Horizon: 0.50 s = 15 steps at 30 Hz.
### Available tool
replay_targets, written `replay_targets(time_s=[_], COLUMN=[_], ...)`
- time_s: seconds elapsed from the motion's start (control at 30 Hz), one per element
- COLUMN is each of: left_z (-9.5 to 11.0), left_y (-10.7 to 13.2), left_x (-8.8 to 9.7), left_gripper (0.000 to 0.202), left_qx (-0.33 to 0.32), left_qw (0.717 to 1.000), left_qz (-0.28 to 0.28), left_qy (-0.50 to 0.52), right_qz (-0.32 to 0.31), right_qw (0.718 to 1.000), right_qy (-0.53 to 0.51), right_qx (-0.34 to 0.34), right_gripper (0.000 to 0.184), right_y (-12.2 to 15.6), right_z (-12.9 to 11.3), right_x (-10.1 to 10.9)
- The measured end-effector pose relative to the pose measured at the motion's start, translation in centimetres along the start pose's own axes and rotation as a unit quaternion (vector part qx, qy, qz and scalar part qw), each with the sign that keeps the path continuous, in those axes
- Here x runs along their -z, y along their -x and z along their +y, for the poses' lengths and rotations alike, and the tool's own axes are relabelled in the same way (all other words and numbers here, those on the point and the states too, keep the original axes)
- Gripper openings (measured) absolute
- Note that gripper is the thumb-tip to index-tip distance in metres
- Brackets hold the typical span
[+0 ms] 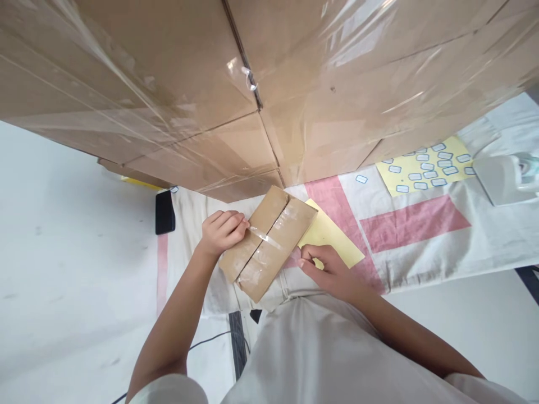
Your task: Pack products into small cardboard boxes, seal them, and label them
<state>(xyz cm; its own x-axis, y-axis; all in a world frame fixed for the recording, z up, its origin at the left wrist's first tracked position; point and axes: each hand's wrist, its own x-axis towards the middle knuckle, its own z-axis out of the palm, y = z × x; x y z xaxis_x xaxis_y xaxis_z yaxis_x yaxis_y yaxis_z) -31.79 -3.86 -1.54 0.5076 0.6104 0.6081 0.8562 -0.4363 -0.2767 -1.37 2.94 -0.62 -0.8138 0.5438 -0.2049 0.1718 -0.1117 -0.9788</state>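
Note:
A small flat cardboard box (281, 235) lies tilted on the cloth-covered table, its centre seam facing up with shiny clear tape along it. A strip of clear tape (265, 238) crosses the seam. My left hand (225, 230) is closed at the box's left edge, its fingertips pinching the end of that strip. Beside the right edge, my right hand (326, 268) is closed with thumb and finger together; whatever is between them is too small to make out. Partly under the box lies a yellow sheet (337, 233).
Large taped cardboard boxes (202, 140) rise just beyond the small box. At right are a yellow sheet with several blue-edged labels (427, 168), one loose label (361, 179) and a white device (503, 179). A black phone (164, 212) lies at the left end.

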Motion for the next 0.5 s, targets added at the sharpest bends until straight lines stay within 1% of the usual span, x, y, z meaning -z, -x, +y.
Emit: replay_targets(time_s=[0.07, 0.2, 0.27, 0.37, 0.43, 0.5], left_z=[0.0, 0.5, 1.1, 2.1, 2.4, 2.2], left_y=[0.7, 2.4, 3.2, 4.2, 4.6, 4.9], left_x=[-0.5, -1.5, -2.1, -3.0, -3.4, -3.4], left_gripper=[0.017, 0.012, 0.015, 0.017, 0.017, 0.014], left_qx=[0.036, 0.149, 0.175, 0.207, 0.237, 0.264], left_qw=[0.999, 0.988, 0.984, 0.977, 0.971, 0.964], left_qz=[-0.009, -0.037, -0.042, -0.043, -0.022, 0.008], left_qy=[0.011, 0.015, 0.01, 0.025, 0.027, 0.015], right_qz=[-0.015, -0.018, -0.012, 0.018, 0.054, 0.109], right_qw=[1.0, 0.998, 0.997, 0.996, 0.993, 0.984], right_qy=[-0.004, 0.023, 0.043, 0.056, 0.059, 0.07], right_qx=[0.009, 0.054, 0.065, 0.07, 0.084, 0.122], right_gripper=[0.034, 0.035, 0.035, 0.035, 0.035, 0.031], right_y=[-0.3, -0.8, -0.8, -0.6, -0.6, -0.7], right_z=[0.6, 2.4, 3.3, 4.2, 4.2, 3.6], right_x=[-0.1, -0.8, -1.1, -1.3, -0.9, -0.2])
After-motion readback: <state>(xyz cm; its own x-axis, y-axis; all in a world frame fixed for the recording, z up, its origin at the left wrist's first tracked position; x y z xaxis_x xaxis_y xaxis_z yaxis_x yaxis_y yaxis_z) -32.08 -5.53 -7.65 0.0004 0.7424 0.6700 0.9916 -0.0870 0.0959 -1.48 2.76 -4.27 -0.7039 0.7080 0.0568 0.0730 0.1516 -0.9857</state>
